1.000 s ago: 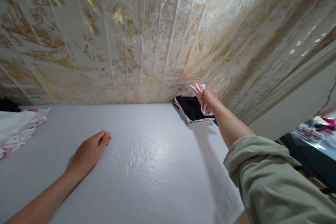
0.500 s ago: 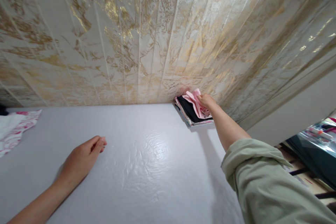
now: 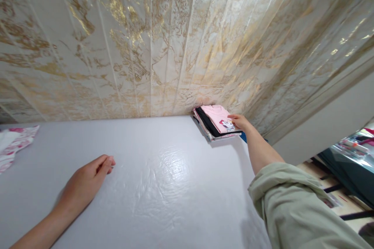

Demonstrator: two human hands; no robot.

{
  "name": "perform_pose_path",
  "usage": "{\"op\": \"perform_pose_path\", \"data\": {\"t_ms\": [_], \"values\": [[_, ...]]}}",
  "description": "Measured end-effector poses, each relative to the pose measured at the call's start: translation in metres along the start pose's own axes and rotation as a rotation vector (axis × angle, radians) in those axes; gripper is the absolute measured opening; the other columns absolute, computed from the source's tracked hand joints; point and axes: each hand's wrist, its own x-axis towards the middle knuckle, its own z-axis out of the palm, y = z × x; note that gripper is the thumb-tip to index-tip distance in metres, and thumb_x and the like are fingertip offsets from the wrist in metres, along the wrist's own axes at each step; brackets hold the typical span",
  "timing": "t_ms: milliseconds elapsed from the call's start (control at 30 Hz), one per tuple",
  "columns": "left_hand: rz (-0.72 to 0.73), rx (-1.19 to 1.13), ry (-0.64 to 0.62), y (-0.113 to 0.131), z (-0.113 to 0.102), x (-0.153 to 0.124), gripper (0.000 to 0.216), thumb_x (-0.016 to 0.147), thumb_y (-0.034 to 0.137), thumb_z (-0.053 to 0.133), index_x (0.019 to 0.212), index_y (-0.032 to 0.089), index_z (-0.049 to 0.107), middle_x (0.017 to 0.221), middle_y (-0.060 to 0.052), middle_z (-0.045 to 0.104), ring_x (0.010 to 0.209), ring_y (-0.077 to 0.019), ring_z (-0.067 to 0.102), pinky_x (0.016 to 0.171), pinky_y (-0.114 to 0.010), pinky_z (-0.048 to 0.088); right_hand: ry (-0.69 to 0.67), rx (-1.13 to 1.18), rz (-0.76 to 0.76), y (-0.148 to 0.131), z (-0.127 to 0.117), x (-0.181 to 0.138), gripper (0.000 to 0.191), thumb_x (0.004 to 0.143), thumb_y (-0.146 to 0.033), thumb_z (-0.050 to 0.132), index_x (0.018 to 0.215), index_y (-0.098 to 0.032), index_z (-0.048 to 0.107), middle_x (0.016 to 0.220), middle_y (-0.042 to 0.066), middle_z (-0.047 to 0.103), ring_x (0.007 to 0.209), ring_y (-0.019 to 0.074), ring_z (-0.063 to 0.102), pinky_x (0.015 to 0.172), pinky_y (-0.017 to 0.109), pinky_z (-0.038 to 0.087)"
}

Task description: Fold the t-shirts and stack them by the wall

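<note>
A folded pink garment (image 3: 216, 117) with a small cartoon print lies on top of a stack of folded clothes (image 3: 208, 127) at the far right corner of the white table (image 3: 163, 179), against the wall. My right hand (image 3: 240, 122) reaches out to the stack and rests its fingers on the near edge of the pink garment. My left hand (image 3: 86, 181) lies flat on the table at the left, palm down, fingers together and stretched out, holding nothing.
A white and pink patterned cloth (image 3: 14, 146) lies at the far left edge of the table. A glossy marbled gold-and-cream wall (image 3: 175, 39) rises behind the table. To the right, below table level, a dark surface (image 3: 350, 171) holds colourful items.
My right hand lowered the pink garment, held crumpled above the stack a second ago, so that it now lies flat on top. My left hand slid slightly toward me.
</note>
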Motion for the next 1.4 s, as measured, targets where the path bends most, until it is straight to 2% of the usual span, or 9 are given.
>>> {"op": "perform_pose_path", "data": {"t_ms": [333, 433, 567, 733, 867, 1133, 1267, 1333, 1400], "values": [[-0.009, -0.007, -0.006, 0.000, 0.001, 0.002, 0.041, 0.083, 0.057, 0.034, 0.081, 0.025, 0.060, 0.075, 0.000, 0.072, 0.079, -0.0217, 0.067, 0.072, -0.027, 0.046, 0.051, -0.172, 0.019, 0.017, 0.002, 0.009, 0.040, 0.076, -0.011, 0.056, 0.115, -0.008, 0.067, 0.083, 0.011, 0.073, 0.067, 0.0184, 0.066, 0.064, 0.028, 0.053], [-0.007, -0.010, -0.012, -0.003, 0.003, 0.003, 0.041, 0.084, 0.057, 0.034, 0.081, 0.025, 0.059, 0.076, 0.000, 0.071, 0.080, -0.0216, 0.067, 0.073, -0.027, 0.046, 0.140, -0.284, 0.005, 0.019, -0.015, 0.009, 0.045, 0.079, -0.012, 0.051, 0.122, -0.006, 0.063, 0.103, 0.016, 0.072, 0.088, 0.0232, 0.068, 0.079, 0.032, 0.052], [-0.011, -0.012, -0.035, -0.005, 0.004, 0.003, 0.040, 0.084, 0.057, 0.034, 0.081, 0.025, 0.059, 0.077, 0.000, 0.071, 0.082, -0.0216, 0.068, 0.073, -0.027, 0.046, 0.232, -0.433, -0.067, 0.007, -0.021, 0.001, 0.048, 0.089, -0.020, 0.039, 0.133, -0.008, 0.055, 0.133, 0.020, 0.057, 0.123, 0.0270, 0.053, 0.099, 0.036, 0.042], [-0.023, 0.002, -0.039, -0.005, 0.002, 0.002, 0.041, 0.086, 0.056, 0.032, 0.083, 0.025, 0.059, 0.078, -0.001, 0.072, 0.083, -0.0220, 0.068, 0.074, -0.027, 0.046, 0.065, -0.582, -0.229, -0.007, 0.024, -0.021, 0.047, 0.095, -0.041, 0.039, 0.134, -0.019, 0.054, 0.143, 0.012, 0.051, 0.132, 0.0238, 0.045, 0.106, 0.037, 0.035], [0.001, -0.013, -0.028, -0.003, 0.000, 0.001, 0.039, 0.085, 0.055, 0.034, 0.082, 0.025, 0.058, 0.076, -0.001, 0.071, 0.081, -0.0219, 0.068, 0.072, -0.027, 0.046, -0.029, -0.672, -0.265, -0.012, 0.048, -0.037, 0.047, 0.098, -0.043, 0.034, 0.135, -0.021, 0.052, 0.147, 0.010, 0.047, 0.135, 0.0218, 0.041, 0.110, 0.040, 0.031], [0.014, -0.040, 0.010, 0.010, 0.001, -0.007, 0.037, 0.088, 0.051, 0.034, 0.078, 0.023, 0.056, 0.070, 0.000, 0.066, 0.072, -0.0194, 0.063, 0.067, -0.027, 0.043, -0.029, -0.730, -0.281, -0.047, 0.036, -0.062, 0.042, 0.094, -0.034, 0.036, 0.124, -0.019, 0.062, 0.136, 0.014, 0.057, 0.125, 0.0278, 0.051, 0.104, 0.047, 0.037], [0.023, -0.059, 0.056, 0.018, 0.000, -0.015, 0.031, 0.091, 0.039, 0.036, 0.072, 0.022, 0.053, 0.068, 0.001, 0.063, 0.067, -0.0160, 0.058, 0.063, -0.025, 0.039, 0.109, -0.623, -0.439, -0.064, 0.062, -0.081, 0.049, 0.093, -0.036, 0.034, 0.127, -0.011, 0.059, 0.133, 0.021, 0.057, 0.123, 0.0330, 0.053, 0.104, 0.048, 0.038], [-0.001, -0.059, 0.078, 0.018, 0.000, -0.015, 0.029, 0.091, 0.035, 0.038, 0.070, 0.022, 0.052, 0.067, 0.001, 0.061, 0.065, -0.0147, 0.056, 0.061, -0.024, 0.036, -0.024, -0.490, -0.577, -0.078, 0.090, -0.107, 0.047, 0.090, -0.039, 0.038, 0.120, -0.015, 0.064, 0.125, 0.018, 0.062, 0.117, 0.0323, 0.057, 0.101, 0.047, 0.041], [-0.001, -0.079, 0.097, 0.016, 0.000, -0.016, 0.028, 0.091, 0.033, 0.040, 0.069, 0.022, 0.053, 0.067, 0.001, 0.061, 0.064, -0.0143, 0.054, 0.061, -0.024, 0.035, -0.279, -0.336, -0.792, -0.094, 0.122, -0.152, 0.042, 0.088, -0.041, 0.041, 0.117, -0.023, 0.066, 0.121, 0.013, 0.065, 0.111, 0.0288, 0.060, 0.100, 0.044, 0.044]]}}
